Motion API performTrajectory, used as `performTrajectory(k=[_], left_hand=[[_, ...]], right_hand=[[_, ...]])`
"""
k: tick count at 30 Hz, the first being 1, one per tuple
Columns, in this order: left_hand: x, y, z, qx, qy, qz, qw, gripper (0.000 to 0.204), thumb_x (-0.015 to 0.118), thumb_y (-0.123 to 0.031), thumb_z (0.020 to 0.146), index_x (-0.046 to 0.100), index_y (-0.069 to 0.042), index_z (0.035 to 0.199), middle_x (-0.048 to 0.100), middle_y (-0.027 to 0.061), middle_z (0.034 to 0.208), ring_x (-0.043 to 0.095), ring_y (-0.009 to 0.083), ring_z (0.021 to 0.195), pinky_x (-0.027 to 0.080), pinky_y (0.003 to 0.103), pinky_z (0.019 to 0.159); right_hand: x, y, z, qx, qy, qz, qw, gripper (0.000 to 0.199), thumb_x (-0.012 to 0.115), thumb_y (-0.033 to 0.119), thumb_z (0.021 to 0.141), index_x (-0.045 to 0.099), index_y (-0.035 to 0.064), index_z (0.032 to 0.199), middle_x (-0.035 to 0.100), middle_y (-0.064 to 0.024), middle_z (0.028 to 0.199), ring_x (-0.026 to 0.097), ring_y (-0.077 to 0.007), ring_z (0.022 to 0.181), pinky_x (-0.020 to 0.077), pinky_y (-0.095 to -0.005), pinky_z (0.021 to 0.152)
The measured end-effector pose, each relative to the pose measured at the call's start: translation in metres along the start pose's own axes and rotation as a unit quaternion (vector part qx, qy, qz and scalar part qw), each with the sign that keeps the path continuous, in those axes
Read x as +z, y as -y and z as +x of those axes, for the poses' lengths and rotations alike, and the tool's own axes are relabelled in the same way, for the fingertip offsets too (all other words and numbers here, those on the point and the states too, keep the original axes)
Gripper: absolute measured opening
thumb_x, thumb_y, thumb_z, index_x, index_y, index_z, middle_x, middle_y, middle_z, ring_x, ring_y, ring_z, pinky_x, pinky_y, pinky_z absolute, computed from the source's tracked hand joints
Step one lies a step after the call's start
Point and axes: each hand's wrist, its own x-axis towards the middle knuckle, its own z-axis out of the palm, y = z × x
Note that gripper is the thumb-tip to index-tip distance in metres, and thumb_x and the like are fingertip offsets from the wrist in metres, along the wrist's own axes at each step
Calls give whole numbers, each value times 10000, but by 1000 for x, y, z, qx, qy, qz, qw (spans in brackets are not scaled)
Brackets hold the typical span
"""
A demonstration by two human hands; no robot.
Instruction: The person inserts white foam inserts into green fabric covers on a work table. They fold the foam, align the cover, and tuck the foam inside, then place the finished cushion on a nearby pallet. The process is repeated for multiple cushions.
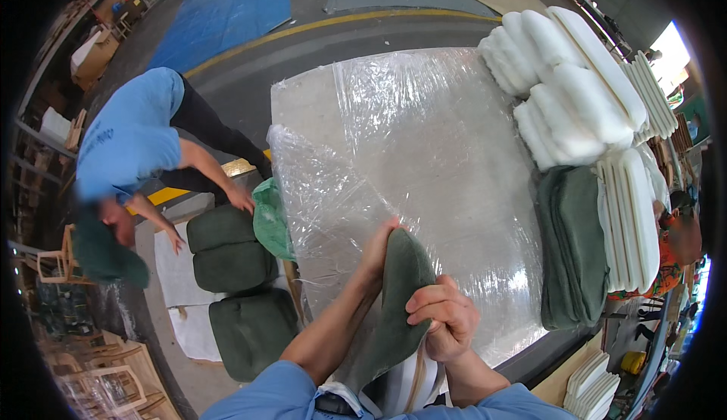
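In front of my body I hold up a dark green fabric cushion cover (405, 291). My left hand (381, 242) grips its upper left edge, with most of the fingers hidden behind the cloth. On the right side, my right hand (447, 314) is closed with bent fingers on the cover's edge. Below the cover, close to my waist, a white foam cushion (413, 382) with a tan line along its side shows in part. Under my hands lies a wide table top (424, 155) wrapped in clear plastic film.
White padded cushions (568, 102) are piled at the table's far right, beside folded dark green covers (572, 246) and upright white foam slabs (632, 215). At left, a co-worker in a blue shirt (132, 132) bends over green cushions (231, 246) and a light green bag (271, 215).
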Motion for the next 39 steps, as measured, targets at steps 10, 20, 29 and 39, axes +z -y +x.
performTrajectory(k=[10, 20, 29, 39], left_hand=[[36, -64, -38, 212, 165, 233, 935, 616, 414, -466, 1132, 667, -30, 777, 598, 20, 710, 546, 131, 684, 440, 306, 676], [61, -82, -114, 367, 174, 299, 864, 546, 372, -451, 1166, 673, -25, 1005, 670, 75, 990, 596, 162, 937, 467, 311, 870], [15, -113, -133, 341, 82, 385, 854, 511, 411, -470, 1166, 694, -53, 1080, 669, 30, 1079, 580, 122, 1004, 465, 300, 933], [-84, -111, -177, 276, -199, 279, 898, 372, 642, -420, 1095, 749, -68, 1038, 687, -17, 976, 595, 82, 895, 488, 270, 824]], right_hand=[[0, 4, -3, 0, 27, 5, 1000, 256, 705, 290, 1040, 791, 85, 915, 787, -63, 1006, 644, -177, 767, 417, -333, 674], [0, 28, -9, -36, 65, -53, 996, 299, 656, 302, 1071, 758, 63, 924, 775, -101, 1043, 723, -230, 913, 475, -377, 785], [0, 50, -44, 10, 84, -109, 990, 305, 712, 110, 977, 728, 80, 1281, 673, -108, 1455, 630, -290, 1209, 485, -396, 1054], [-57, 113, -287, 374, -109, 52, 920, 510, 452, 357, 1171, 596, -30, 1470, 665, -129, 1408, 577, -218, 1325, 409, -375, 1161]])
